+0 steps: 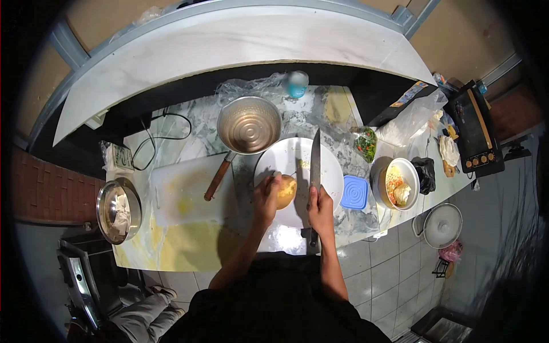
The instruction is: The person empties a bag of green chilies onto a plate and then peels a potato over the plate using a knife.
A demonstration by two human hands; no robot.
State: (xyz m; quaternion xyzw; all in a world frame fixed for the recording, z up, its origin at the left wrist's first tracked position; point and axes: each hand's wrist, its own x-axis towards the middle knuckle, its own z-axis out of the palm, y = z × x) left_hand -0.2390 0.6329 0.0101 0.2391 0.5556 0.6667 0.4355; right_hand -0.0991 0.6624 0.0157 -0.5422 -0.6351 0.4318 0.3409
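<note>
Over the large white plate (331,166), my left hand (267,200) is closed round a round yellow-brown fruit or vegetable (285,191) with a paler, cut-looking patch. My right hand (320,208) grips a large knife (315,160) at its lower part, the blade pointing away from me and the dark handle end showing below the hand. Small yellow and green bits lie on the plate. Just right of the plate sits a blue square lid (354,192). A metal saucepan (250,126) with a wooden handle stands behind and left of the plate.
A white cutting board (191,188) and a metal bowl (118,211) are on the left. On the right stand a white bowl of food (402,184), a bag of chopped greens (365,144) and a black oven (474,128). A cup (297,84) is at the back. Another person's legs (148,314) show lower left.
</note>
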